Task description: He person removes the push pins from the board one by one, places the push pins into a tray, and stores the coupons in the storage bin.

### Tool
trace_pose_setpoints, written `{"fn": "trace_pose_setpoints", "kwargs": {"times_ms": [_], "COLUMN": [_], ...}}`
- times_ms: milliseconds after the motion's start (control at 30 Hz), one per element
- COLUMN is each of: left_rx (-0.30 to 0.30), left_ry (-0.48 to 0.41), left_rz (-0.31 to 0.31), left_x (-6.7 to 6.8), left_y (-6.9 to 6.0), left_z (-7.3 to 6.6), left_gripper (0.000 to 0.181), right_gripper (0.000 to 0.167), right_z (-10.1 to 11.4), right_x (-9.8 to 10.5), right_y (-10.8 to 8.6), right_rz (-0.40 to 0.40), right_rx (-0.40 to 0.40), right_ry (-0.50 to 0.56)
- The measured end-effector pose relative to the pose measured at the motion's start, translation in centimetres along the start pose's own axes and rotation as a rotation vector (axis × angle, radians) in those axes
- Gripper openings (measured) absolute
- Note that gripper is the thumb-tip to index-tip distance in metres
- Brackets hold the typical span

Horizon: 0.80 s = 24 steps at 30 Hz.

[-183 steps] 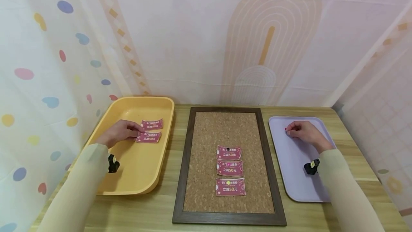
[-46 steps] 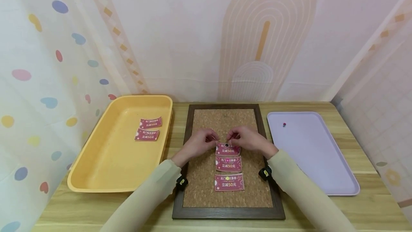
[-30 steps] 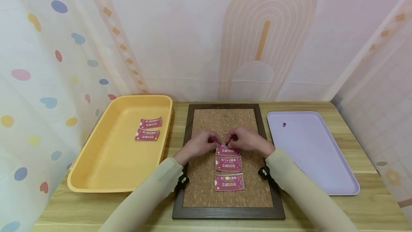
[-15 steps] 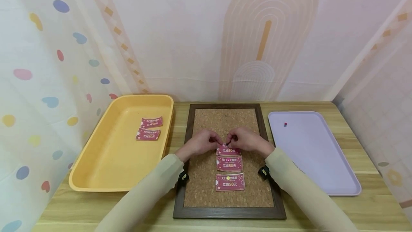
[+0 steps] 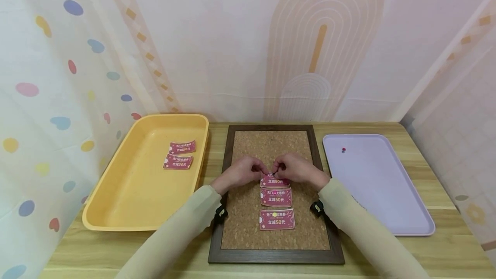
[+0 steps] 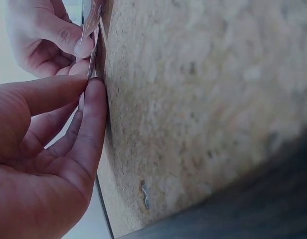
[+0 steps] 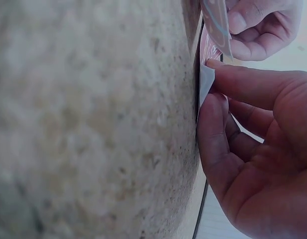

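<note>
Three pink-red paper coupons lie one below another on a framed cork board (image 5: 252,238). My left hand (image 5: 243,171) is at the upper left edge of the top coupon (image 5: 276,181), and the left wrist view shows its thumb and forefinger pinching the paper's edge. From the right, my right hand (image 5: 297,169) pinches the same coupon's edge, as the right wrist view shows; its fingers mostly hide the black push pin there. A pink push pin (image 5: 275,193) sits on the middle coupon (image 5: 276,200), a yellow push pin (image 5: 274,214) on the lowest coupon (image 5: 277,222).
Left of the board stands a yellow tray (image 5: 204,141) with two similar coupons (image 5: 180,154) in it. To the right, a lilac tray (image 5: 379,184) holds a small red push pin (image 5: 343,149) and something dark beside it. A printed curtain (image 5: 232,55) hangs behind the table.
Both hands have come from the two trays to the top coupon, leaving two coupons in the yellow tray and the red pin in the lilac one. Over the last second they barely move.
</note>
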<state>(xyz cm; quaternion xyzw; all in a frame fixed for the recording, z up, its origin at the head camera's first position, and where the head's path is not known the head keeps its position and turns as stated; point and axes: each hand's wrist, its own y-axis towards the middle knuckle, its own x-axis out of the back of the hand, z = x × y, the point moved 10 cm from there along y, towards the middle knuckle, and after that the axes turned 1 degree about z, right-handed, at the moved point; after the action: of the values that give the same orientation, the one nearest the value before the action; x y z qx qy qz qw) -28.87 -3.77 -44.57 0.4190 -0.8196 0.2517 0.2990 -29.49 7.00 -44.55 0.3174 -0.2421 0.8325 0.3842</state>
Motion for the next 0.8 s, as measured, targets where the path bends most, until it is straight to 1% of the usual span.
{"fn": "trace_pose_setpoints", "kwargs": {"times_ms": [133, 400, 800], "left_rx": [0.001, 0.024, 0.003], "left_ry": [0.006, 0.017, 0.026], "left_rz": [0.005, 0.000, -0.023], "left_x": [-0.05, -0.04, 0.00], "left_y": [-0.03, -0.07, -0.09], "left_z": [-0.03, -0.03, -0.19], "left_gripper": [0.017, 0.016, 0.017], "right_gripper": [0.004, 0.005, 0.006], "right_z": [0.00, -0.05, 0.10], "right_x": [-0.04, -0.07, -0.17], "right_y": [0.03, 0.17, 0.16], "right_rz": [-0.001, -0.007, -0.002], "right_rx": [-0.005, -0.010, -0.002], "right_ry": [-0.005, -0.004, -0.002]}}
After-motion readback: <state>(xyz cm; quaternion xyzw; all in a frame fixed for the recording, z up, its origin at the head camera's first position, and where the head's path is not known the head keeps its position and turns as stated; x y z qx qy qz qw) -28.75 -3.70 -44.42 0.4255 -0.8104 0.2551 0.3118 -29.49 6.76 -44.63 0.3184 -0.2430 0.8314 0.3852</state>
